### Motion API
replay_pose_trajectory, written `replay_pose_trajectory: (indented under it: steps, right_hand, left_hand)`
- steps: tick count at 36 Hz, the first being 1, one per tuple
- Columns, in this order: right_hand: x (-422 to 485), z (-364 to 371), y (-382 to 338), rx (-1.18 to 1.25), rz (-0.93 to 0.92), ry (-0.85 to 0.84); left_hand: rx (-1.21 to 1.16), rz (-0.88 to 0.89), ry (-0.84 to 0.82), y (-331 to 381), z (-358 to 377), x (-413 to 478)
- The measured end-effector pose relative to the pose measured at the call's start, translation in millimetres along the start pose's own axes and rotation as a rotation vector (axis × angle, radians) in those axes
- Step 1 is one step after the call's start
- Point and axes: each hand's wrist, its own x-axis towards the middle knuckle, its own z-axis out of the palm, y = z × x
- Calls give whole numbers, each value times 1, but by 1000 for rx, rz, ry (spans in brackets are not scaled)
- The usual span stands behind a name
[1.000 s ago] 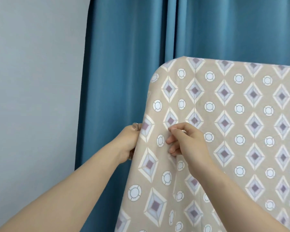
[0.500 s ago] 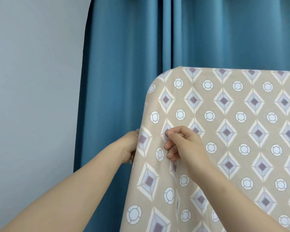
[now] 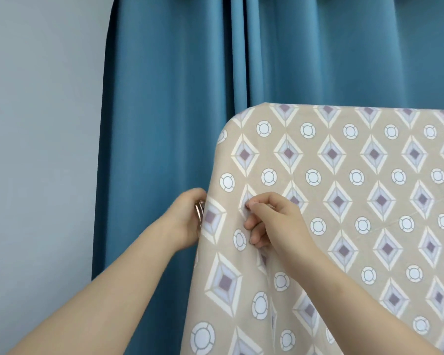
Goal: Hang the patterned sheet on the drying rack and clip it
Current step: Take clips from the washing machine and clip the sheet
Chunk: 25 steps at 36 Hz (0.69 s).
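The patterned sheet (image 3: 344, 226) hangs draped over a straight top edge with a rounded corner at its 11 o'clock. It fills the view from 3 o'clock round to 6 o'clock (beige, with diamonds and small ringed circles). What carries it is covered by the cloth.

The right hand (image 3: 274, 221) lies on the sheet's front face near its left edge. Its thumb and forefinger are pressed together on a small fold of the fabric, and the other fingers (image 3: 254, 239) are curled under toward the palm.

At 9 o'clock of it, just beside, the left hand (image 3: 187, 219) meets the sheet's left edge. A shiny metal piece (image 3: 200, 210) glints between palm and cloth; I cannot tell what it is. This hand's fingers pass behind the sheet, so whether they are clamped on anything cannot be told.

A blue curtain (image 3: 164, 124) hangs behind at 12 o'clock, and a pale wall (image 3: 36, 149) stands at 9 o'clock.
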Motion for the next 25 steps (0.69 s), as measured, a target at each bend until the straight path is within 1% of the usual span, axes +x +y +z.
replay_pose_trajectory:
  steps: [3,5,8,13,16,18,21,23,25]
  right_hand:
    - [3,2,-7,26,-54,7]
    - [4,7,-14,57,-98,8]
    - [4,18,-26,79,-166,-13]
    - [6,37,-39,-25,-263,-95]
    - [6,41,-42,-75,-295,-160]
    - [5,42,-46,-27,-294,-186]
    - [5,37,-50,47,-300,-147]
    - [7,32,-52,70,-297,-111]
    - [9,27,-53,98,-290,-84]
  left_hand:
    - [-213,193,142,29,-8,-17]
    - [-279,320,159,45,-8,-33]
    - [-355,452,88,55,-4,-51]
    - [-417,501,37,53,14,-69]
    - [-466,538,-66,46,23,-70]
    - [-431,535,-120,40,27,-70]
    - [-261,559,-145,37,26,-72]
    - [-129,598,-98,38,23,-74]
    - [17,660,-9,40,20,-74]
